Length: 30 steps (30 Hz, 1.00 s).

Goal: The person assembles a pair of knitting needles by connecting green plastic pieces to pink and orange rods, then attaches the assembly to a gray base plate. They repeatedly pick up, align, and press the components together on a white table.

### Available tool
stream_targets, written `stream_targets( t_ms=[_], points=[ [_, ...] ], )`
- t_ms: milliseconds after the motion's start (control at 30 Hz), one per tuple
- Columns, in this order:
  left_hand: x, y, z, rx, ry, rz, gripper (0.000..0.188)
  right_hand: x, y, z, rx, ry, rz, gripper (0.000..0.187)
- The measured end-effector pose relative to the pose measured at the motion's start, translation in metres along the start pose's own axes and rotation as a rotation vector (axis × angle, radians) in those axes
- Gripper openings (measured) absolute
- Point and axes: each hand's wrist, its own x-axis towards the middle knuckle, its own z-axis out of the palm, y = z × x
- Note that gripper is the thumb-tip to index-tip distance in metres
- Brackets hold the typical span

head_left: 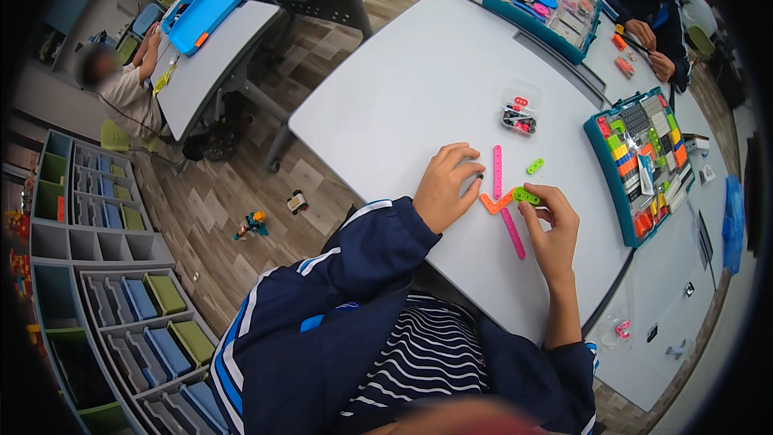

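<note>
My left hand (448,187) pinches a small black connector peg (480,176) between thumb and fingertip, just above the white table. My right hand (554,229) grips a short green beam (527,196) with holes, held over the right arm of an orange angled beam (493,208). Whether the green and orange beams are joined, I cannot tell. A long pink beam (498,167) points away from the orange piece, and a second pink beam (513,235) slants toward me below it. Another short green beam (535,166) lies loose beyond my right hand.
A clear box (519,117) of black and red small parts stands farther back. Teal sorting cases (604,163) of coloured building pieces sit at the right and far side. Across the table a person's hands (652,48) handle parts. Shelves with bins (133,298) stand left; small models lie on the floor.
</note>
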Motion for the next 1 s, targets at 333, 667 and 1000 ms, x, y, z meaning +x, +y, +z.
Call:
stream_targets(
  t_ms=[333,667,1000],
  points=[
    [0.009,0.025,-0.009,-0.743,-0.272,-0.259,0.028,0.003,-0.002,0.003,0.205,-0.042,0.091,0.027],
    [0.011,0.030,-0.002,-0.758,-0.305,-0.329,0.030,0.006,-0.004,0.001,-0.008,-0.032,-0.041,0.025],
    [0.107,-0.072,-0.106,-0.130,0.079,0.024,0.022,0.012,0.009,-0.015,-0.168,0.068,0.010,0.021]
  ],
)
